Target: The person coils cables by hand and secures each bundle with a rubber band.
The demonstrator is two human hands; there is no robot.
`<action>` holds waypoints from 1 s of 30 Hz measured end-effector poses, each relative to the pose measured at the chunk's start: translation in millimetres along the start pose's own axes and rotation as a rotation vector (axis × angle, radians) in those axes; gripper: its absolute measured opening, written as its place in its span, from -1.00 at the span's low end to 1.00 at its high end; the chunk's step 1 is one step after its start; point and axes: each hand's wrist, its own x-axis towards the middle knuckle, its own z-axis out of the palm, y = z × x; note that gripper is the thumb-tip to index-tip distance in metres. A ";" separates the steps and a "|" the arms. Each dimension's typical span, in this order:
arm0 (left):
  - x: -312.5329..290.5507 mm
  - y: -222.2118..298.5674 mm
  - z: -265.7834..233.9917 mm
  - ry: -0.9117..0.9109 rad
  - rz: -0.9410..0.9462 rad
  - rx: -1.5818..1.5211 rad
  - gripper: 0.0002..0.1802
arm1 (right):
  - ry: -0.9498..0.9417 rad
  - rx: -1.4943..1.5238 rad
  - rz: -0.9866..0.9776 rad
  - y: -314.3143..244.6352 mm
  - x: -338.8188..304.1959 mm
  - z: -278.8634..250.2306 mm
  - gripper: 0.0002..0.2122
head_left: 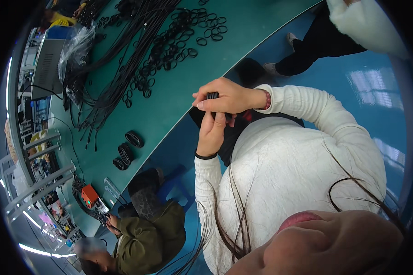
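Note:
Both hands are together just off the edge of the green table, closed around a small coiled black cable [212, 96]. My right hand [229, 95], with a red beaded bracelet at the wrist, lies over the top of the coil, its thumb and fingers pressed to it. Below it is my left hand [211, 133], a dark band at the wrist, its thumb raised against the coil's lower part. Palms and fingers cover most of the coil. On the table nearby lie several similar cable coils [125, 153].
The green table [170, 105] bears long loose black cables [124, 68], many black rings [183, 36] and a clear plastic bag [75, 55]. An orange box [90, 196] stands near a seated person in an olive jacket [147, 243]. Another person's dark-clothed leg [316, 52] shows at upper right.

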 end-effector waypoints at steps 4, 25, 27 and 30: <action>8.9 0.3 5.7 0.048 -0.015 0.007 -0.67 | -0.023 0.101 0.081 1.0 6.6 -5.9 -0.65; 29.5 8.3 1.1 0.185 0.124 -0.177 -0.82 | 0.286 -0.947 0.150 12.1 43.4 -171.6 -0.87; 32.4 9.0 0.4 0.183 0.151 -0.169 -0.82 | 0.280 -0.923 0.140 8.4 50.0 -175.3 -0.86; 34.0 11.2 -3.4 0.202 0.166 -0.152 -0.82 | 0.234 -0.890 0.072 -1.1 47.1 -159.6 -0.85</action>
